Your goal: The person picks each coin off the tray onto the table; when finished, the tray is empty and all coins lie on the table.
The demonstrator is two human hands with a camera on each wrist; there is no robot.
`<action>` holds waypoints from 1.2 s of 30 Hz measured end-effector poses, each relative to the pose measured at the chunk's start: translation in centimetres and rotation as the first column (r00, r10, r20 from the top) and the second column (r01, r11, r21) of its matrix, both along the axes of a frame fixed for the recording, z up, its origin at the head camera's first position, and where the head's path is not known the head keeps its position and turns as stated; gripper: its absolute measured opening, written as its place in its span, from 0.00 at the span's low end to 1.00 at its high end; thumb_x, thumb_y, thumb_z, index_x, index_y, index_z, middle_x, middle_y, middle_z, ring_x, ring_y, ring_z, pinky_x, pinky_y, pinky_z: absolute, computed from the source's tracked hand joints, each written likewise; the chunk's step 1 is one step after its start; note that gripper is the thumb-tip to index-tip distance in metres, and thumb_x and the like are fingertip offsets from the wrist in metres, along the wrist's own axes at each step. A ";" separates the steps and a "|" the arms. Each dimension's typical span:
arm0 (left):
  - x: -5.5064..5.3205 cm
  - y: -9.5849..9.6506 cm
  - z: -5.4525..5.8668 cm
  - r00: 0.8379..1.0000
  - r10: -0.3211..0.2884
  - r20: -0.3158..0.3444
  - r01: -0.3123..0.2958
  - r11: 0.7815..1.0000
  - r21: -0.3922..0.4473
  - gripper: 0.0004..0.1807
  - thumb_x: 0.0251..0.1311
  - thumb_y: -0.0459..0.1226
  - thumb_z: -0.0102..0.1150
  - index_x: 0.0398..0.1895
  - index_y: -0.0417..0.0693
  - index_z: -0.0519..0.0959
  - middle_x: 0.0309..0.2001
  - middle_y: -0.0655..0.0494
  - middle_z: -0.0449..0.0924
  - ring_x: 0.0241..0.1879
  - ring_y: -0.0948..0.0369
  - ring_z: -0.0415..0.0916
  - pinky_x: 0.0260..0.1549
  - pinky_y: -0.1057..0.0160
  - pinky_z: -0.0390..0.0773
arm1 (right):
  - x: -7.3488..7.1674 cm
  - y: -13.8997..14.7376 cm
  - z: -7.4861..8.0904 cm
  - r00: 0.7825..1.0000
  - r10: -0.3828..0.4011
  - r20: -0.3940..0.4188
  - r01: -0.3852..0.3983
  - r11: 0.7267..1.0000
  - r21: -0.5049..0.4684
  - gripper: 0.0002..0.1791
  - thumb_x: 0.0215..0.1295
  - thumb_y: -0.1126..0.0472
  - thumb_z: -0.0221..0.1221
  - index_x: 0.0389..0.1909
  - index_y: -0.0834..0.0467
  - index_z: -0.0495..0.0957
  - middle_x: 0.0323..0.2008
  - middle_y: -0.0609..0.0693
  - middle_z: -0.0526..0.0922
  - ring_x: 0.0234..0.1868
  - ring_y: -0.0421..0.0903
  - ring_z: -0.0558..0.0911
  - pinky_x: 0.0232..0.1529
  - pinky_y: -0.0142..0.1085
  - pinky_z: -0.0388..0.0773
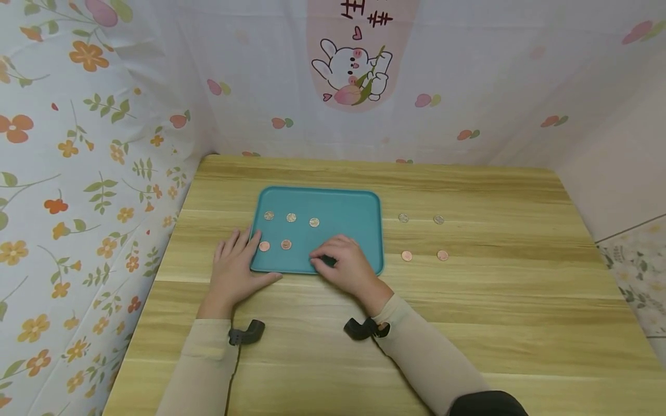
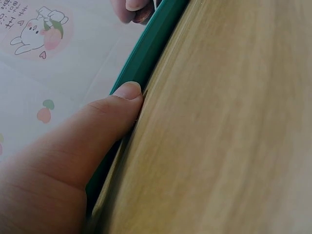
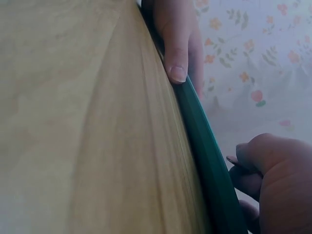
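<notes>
A teal tray [image 1: 346, 208] lies on the wooden table. In its back row are three gold-looking coins [image 1: 291, 218]; nearer the front lie two coppery coins [image 1: 286, 245]. My left hand [image 1: 236, 271] rests at the tray's front left corner, fingers spread along the left side. Its thumb [image 2: 105, 119] touches the front edge in the left wrist view. Over the tray's front right part, my right hand [image 1: 346, 263] pinches a coin between thumb and fingers. This coin [image 3: 232, 160] shows edge-on in the right wrist view and looks brownish in the left wrist view.
Right of the tray, two silvery coins [image 1: 403, 218] lie behind two copper coins [image 1: 406, 256] on the table [image 1: 494, 312]. A printed cloth [image 1: 250, 75] hangs behind the table, and a flowered one [image 1: 67, 190] hangs at the left.
</notes>
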State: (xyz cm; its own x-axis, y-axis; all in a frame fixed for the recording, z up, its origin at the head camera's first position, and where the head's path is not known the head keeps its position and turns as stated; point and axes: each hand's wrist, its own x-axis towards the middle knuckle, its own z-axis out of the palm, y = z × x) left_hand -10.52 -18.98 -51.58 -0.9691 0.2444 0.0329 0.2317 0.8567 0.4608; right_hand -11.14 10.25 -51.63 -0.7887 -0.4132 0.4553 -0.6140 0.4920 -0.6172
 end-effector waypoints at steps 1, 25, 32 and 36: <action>0.0 0.0 0.0 1.000 0.002 -0.001 -0.002 1.000 0.001 0.65 0.48 0.65 0.78 0.84 0.41 0.62 0.84 0.41 0.54 0.83 0.37 0.44 0.77 0.32 0.40 | 0.0 0.1 0.0 1.000 0.006 -0.019 -0.006 1.000 -0.006 0.03 0.66 0.61 0.73 0.39 0.55 0.93 0.38 0.44 0.91 0.47 0.47 0.84 0.56 0.45 0.79; 0.0 0.0 0.2 1.000 0.005 0.025 -0.005 1.000 -0.002 0.65 0.49 0.65 0.78 0.85 0.43 0.61 0.84 0.41 0.53 0.83 0.37 0.43 0.77 0.32 0.39 | 1.9 5.1 -0.3 0.968 -0.161 -0.190 0.129 0.977 -0.172 0.10 0.54 0.71 0.76 0.38 0.59 0.91 0.37 0.48 0.91 0.45 0.53 0.85 0.51 0.49 0.77; 0.0 0.0 0.1 1.000 0.004 0.019 -0.004 1.000 0.006 0.65 0.48 0.64 0.79 0.84 0.43 0.61 0.84 0.41 0.53 0.83 0.37 0.44 0.77 0.31 0.39 | 2.4 7.5 -0.4 0.956 -0.224 -0.190 0.187 0.962 -0.198 0.08 0.55 0.69 0.75 0.36 0.58 0.92 0.35 0.48 0.92 0.45 0.54 0.86 0.52 0.47 0.78; 0.0 0.0 0.2 1.000 0.004 0.021 -0.004 1.000 0.004 0.64 0.49 0.64 0.78 0.84 0.43 0.61 0.84 0.41 0.53 0.83 0.37 0.44 0.77 0.31 0.39 | 2.6 8.7 -0.6 0.947 -0.261 -0.187 0.221 0.952 -0.210 0.10 0.52 0.69 0.77 0.36 0.58 0.92 0.35 0.49 0.92 0.44 0.55 0.86 0.53 0.43 0.79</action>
